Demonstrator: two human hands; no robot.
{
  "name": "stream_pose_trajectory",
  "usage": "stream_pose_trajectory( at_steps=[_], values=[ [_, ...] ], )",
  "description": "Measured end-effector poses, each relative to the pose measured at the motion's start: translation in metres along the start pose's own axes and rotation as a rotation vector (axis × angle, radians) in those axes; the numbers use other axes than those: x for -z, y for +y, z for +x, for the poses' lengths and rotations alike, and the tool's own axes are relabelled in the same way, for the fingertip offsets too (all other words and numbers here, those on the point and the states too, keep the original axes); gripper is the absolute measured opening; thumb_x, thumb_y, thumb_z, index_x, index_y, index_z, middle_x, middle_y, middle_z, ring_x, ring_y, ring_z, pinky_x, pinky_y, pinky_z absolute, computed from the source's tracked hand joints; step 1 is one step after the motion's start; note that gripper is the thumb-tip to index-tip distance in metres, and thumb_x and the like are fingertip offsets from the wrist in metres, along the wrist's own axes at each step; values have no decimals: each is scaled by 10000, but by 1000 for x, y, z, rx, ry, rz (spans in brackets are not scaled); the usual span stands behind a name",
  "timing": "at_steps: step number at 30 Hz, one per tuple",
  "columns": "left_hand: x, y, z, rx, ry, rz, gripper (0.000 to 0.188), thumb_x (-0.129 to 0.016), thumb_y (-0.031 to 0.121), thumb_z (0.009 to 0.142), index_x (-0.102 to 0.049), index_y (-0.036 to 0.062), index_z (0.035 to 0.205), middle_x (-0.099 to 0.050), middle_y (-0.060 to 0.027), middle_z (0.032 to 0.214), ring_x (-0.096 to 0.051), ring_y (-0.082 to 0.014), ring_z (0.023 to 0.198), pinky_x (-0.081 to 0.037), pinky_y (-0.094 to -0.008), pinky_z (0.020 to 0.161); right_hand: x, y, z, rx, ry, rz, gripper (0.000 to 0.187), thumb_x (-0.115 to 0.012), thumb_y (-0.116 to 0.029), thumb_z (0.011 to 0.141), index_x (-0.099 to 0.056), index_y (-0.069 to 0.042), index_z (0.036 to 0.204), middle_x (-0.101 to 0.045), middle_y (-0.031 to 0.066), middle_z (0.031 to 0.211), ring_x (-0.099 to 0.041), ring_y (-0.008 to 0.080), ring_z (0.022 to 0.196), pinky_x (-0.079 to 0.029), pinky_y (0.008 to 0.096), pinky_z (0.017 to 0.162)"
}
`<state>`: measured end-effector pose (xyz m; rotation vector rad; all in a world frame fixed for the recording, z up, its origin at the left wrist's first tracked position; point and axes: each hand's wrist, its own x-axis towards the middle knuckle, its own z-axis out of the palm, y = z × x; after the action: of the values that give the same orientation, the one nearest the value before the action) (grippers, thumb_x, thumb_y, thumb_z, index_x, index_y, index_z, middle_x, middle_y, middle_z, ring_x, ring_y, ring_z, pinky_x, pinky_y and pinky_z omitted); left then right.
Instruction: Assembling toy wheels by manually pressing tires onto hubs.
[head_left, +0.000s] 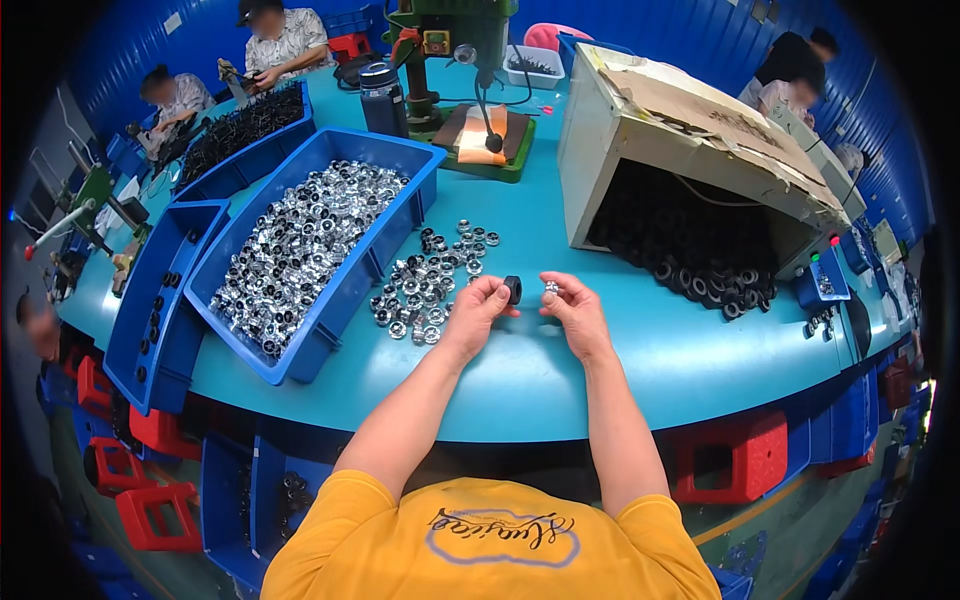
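Note:
Over the teal table, my left hand [478,309] pinches a small black rubber tyre [514,290], turned on edge. My right hand [578,314] grips a small shiny silver wheel hub [551,288] between thumb and fingers. A short gap separates the two parts. Just left of my left hand lies a loose heap of silver hubs [418,288], some with black centres. To the right, many black tyres [712,285] spill from the open front of a worn white box [600,160] onto the table.
A blue bin [345,310] full of silver hubs stands at the left, beside a narrower blue bin [125,345] with a few black parts. Behind stand a dark bottle [383,100] and a green press [424,70]. Red stools [160,518] are below. Other people [285,50] sit across.

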<state>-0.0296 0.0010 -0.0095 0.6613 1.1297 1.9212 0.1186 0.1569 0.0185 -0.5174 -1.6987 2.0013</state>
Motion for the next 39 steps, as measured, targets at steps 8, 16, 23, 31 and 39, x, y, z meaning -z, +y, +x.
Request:
stream_pose_trajectory(
  at_steps=[8,16,23,31,39],
  values=[
    [-7,4,-3,31,-4,-77,244,-656,289,1055,-651,46,1084,-705,-26,1025,-672,-122,916,-590,-330,853,-8,5,1,148,20,51,453,-849,-12,839,-673,-11,1257,-677,26,1096,-628,100,965,-566,262,875],
    [-6,5,-1,41,-21,-125,221,-633,259,1069,-644,44,1117,-717,-40,1069,-681,-131,946,-590,-343,866,-6,-2,1,16,-16,314,307,-748,-49,952,-663,3,1242,-714,56,1085,-660,116,917,-584,270,816],
    [-8,5,-2,27,-30,-114,210,-630,249,1070,-640,46,1121,-717,-44,1073,-683,-134,948,-594,-337,851,-2,3,-1,3,-68,273,257,-696,-74,996,-678,0,1242,-706,62,1023,-651,125,875,-567,270,772],
    [-11,4,-3,9,-62,-28,202,-617,220,1077,-629,29,1140,-711,-67,1073,-679,-140,954,-600,-332,855,-9,5,0,46,-48,111,128,-711,-47,979,-716,3,1097,-703,44,987,-652,110,825,-557,256,701],
    [-11,-1,-2,25,-61,-54,245,-576,209,1094,-593,-1,1219,-703,-88,1111,-703,-171,964,-605,-327,884,-12,9,1,78,16,25,127,-741,-68,966,-719,-3,1074,-714,45,992,-653,96,820,-549,249,657]
  ],
)
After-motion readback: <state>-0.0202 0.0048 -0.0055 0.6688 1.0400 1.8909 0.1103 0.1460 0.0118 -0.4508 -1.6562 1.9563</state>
